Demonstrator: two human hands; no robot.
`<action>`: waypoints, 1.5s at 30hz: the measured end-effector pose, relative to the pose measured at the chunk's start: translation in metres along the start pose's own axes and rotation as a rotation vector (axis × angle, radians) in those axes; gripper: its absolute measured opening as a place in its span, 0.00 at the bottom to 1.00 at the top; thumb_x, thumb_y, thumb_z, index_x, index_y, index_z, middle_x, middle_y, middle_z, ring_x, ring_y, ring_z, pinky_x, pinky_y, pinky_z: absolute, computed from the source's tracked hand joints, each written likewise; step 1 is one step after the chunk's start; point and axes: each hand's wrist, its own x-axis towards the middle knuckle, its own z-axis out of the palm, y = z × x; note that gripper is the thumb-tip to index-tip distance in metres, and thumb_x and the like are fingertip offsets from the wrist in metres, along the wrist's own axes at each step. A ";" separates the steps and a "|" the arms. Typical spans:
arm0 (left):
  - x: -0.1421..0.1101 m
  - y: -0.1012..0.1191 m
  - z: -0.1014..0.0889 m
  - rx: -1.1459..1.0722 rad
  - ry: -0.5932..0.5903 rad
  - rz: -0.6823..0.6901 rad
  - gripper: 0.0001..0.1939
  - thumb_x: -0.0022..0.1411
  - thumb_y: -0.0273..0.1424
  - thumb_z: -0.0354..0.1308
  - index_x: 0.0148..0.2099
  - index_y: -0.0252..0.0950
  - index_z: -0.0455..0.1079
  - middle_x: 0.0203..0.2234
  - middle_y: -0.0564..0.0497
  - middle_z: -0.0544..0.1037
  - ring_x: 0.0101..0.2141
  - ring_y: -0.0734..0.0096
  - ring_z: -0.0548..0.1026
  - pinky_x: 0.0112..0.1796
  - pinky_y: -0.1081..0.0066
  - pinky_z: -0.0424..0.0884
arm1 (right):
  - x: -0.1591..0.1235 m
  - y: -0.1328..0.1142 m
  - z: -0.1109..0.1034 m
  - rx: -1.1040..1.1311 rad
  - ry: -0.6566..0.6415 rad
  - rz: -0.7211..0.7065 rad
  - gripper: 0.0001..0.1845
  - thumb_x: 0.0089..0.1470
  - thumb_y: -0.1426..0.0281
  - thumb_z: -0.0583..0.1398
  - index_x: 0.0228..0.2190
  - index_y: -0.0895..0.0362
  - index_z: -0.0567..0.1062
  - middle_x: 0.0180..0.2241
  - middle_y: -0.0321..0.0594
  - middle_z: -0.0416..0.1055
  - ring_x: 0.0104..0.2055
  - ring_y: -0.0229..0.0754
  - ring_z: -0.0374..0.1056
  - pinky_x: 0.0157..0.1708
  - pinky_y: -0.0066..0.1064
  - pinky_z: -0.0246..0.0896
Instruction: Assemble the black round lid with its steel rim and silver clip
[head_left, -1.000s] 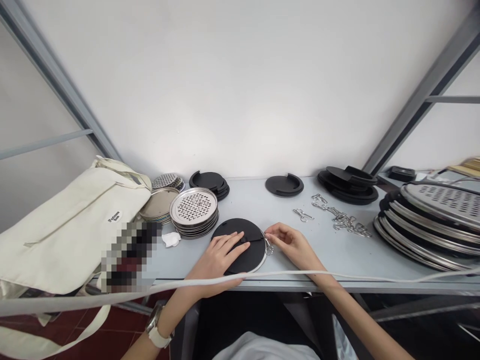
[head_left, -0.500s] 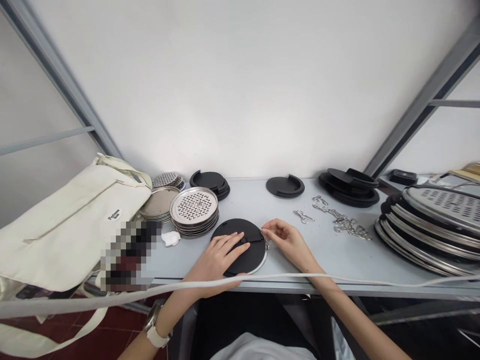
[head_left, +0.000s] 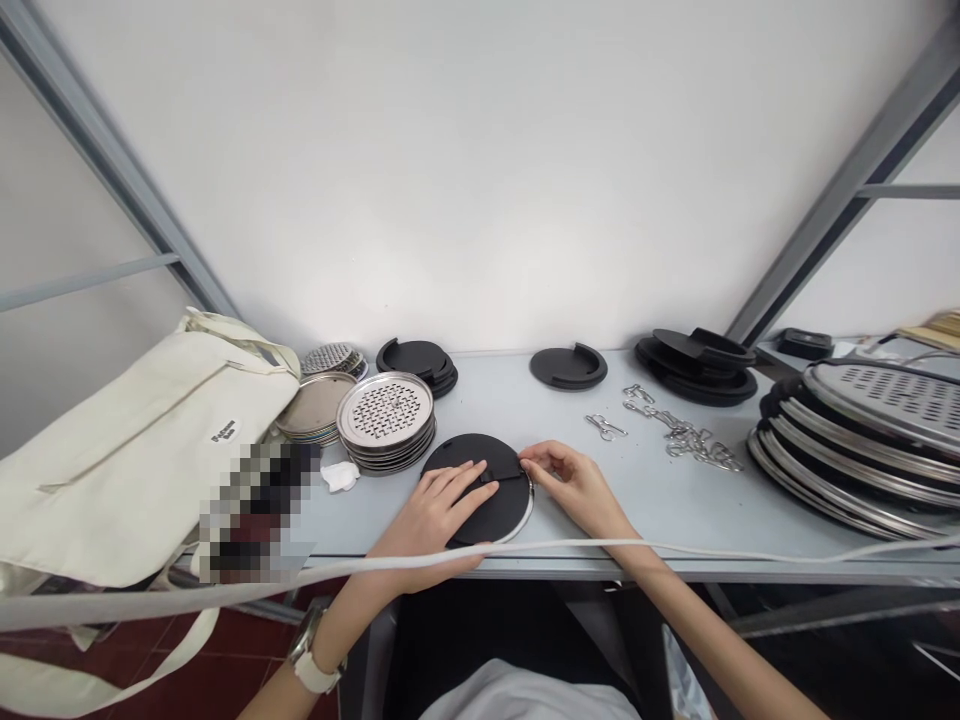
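My left hand (head_left: 442, 505) lies flat with its fingers spread over a round black plate (head_left: 506, 510), pressing it to the table. A light metal rim shows along the plate's lower right edge. At that plate's right edge my right hand (head_left: 574, 485) pinches thumb and forefinger together on a small metal wire clip, mostly hidden by the fingers now. Right of it lie a pair of loose wire clips (head_left: 604, 427) and a heap of similar clips (head_left: 694, 440).
Stacked metal grater discs (head_left: 386, 408) stand at left, beside plain discs (head_left: 315, 405) and a cream bag (head_left: 142, 440). Black plates lie along the wall, including one single plate (head_left: 568, 368). A tall stack of larger discs (head_left: 862, 450) fills the right. A white cable (head_left: 600, 543) crosses in front.
My right fingers have shifted slightly at the plate's edge, and the clip that hung below them shows less. My left hand stays in place on the plate.
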 end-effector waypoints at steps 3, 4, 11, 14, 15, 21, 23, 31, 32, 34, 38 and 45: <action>0.000 0.000 -0.001 -0.001 -0.010 -0.001 0.33 0.60 0.36 0.56 0.65 0.41 0.52 0.64 0.46 0.53 0.62 0.54 0.53 0.57 0.55 0.54 | -0.001 0.001 0.000 0.000 -0.009 -0.001 0.18 0.53 0.55 0.59 0.37 0.56 0.75 0.33 0.41 0.74 0.35 0.41 0.69 0.38 0.33 0.64; 0.000 0.000 -0.001 0.001 -0.014 -0.003 0.33 0.59 0.36 0.56 0.65 0.41 0.52 0.64 0.46 0.53 0.62 0.55 0.52 0.57 0.55 0.54 | -0.002 0.001 0.000 0.002 -0.009 -0.003 0.18 0.53 0.55 0.59 0.38 0.56 0.75 0.32 0.41 0.74 0.35 0.40 0.69 0.38 0.33 0.64; 0.000 0.001 -0.002 0.000 -0.001 0.003 0.32 0.60 0.37 0.55 0.65 0.42 0.53 0.64 0.46 0.54 0.62 0.54 0.53 0.57 0.54 0.54 | -0.001 0.006 0.001 0.031 -0.015 0.024 0.19 0.52 0.54 0.59 0.36 0.56 0.73 0.31 0.41 0.73 0.34 0.40 0.68 0.36 0.32 0.65; 0.001 0.002 -0.002 0.004 0.014 0.005 0.30 0.62 0.37 0.54 0.64 0.41 0.53 0.63 0.45 0.54 0.61 0.54 0.54 0.56 0.54 0.55 | -0.001 0.005 0.001 0.025 -0.021 0.018 0.19 0.52 0.54 0.59 0.36 0.57 0.73 0.31 0.41 0.73 0.34 0.40 0.68 0.36 0.32 0.64; 0.000 0.002 -0.003 0.006 0.020 0.003 0.30 0.62 0.37 0.54 0.64 0.41 0.54 0.63 0.45 0.55 0.61 0.54 0.54 0.56 0.54 0.55 | -0.001 0.005 0.001 0.017 -0.025 0.011 0.19 0.53 0.54 0.59 0.36 0.57 0.73 0.30 0.40 0.73 0.34 0.40 0.68 0.36 0.32 0.64; 0.000 0.001 0.000 0.021 0.006 0.001 0.32 0.60 0.36 0.56 0.64 0.41 0.53 0.64 0.46 0.54 0.61 0.55 0.53 0.57 0.55 0.55 | -0.003 0.002 0.000 -0.037 -0.057 -0.040 0.16 0.54 0.56 0.58 0.38 0.55 0.72 0.27 0.36 0.68 0.30 0.37 0.64 0.32 0.30 0.61; 0.000 0.001 0.001 0.028 0.019 -0.003 0.31 0.61 0.37 0.55 0.64 0.41 0.53 0.64 0.46 0.54 0.62 0.55 0.53 0.57 0.55 0.54 | -0.004 0.001 -0.001 -0.050 -0.065 -0.041 0.15 0.55 0.57 0.58 0.38 0.55 0.71 0.27 0.36 0.68 0.29 0.37 0.64 0.31 0.30 0.60; -0.001 0.001 0.001 0.046 0.008 -0.010 0.32 0.60 0.36 0.56 0.64 0.40 0.53 0.64 0.48 0.53 0.62 0.57 0.52 0.58 0.56 0.54 | -0.005 -0.005 -0.001 -0.117 -0.099 -0.083 0.12 0.55 0.62 0.57 0.40 0.55 0.70 0.27 0.35 0.66 0.28 0.37 0.62 0.30 0.31 0.61; -0.001 0.001 0.001 0.045 0.002 -0.007 0.32 0.59 0.36 0.57 0.64 0.40 0.53 0.64 0.48 0.53 0.62 0.57 0.52 0.58 0.56 0.54 | -0.005 -0.005 -0.001 -0.130 -0.097 -0.094 0.12 0.55 0.63 0.57 0.40 0.56 0.70 0.26 0.35 0.65 0.27 0.37 0.61 0.30 0.31 0.61; -0.001 0.001 0.002 0.047 0.016 -0.009 0.31 0.60 0.35 0.56 0.64 0.40 0.54 0.64 0.48 0.53 0.62 0.57 0.53 0.57 0.57 0.55 | -0.006 -0.006 -0.001 -0.155 -0.094 -0.104 0.12 0.55 0.65 0.56 0.40 0.56 0.70 0.26 0.35 0.65 0.27 0.37 0.61 0.30 0.30 0.61; -0.001 0.001 0.004 0.055 0.051 -0.018 0.29 0.62 0.36 0.54 0.64 0.40 0.55 0.63 0.48 0.54 0.61 0.57 0.53 0.57 0.56 0.55 | -0.007 -0.007 -0.001 -0.195 -0.112 -0.097 0.11 0.56 0.66 0.54 0.41 0.56 0.69 0.27 0.35 0.65 0.28 0.36 0.61 0.30 0.29 0.60; 0.000 -0.001 0.001 0.035 0.000 0.016 0.32 0.61 0.38 0.55 0.65 0.39 0.52 0.64 0.46 0.52 0.62 0.55 0.53 0.57 0.55 0.54 | -0.006 -0.003 -0.002 -0.205 -0.143 -0.097 0.11 0.57 0.67 0.54 0.41 0.56 0.67 0.28 0.34 0.64 0.29 0.35 0.61 0.32 0.29 0.61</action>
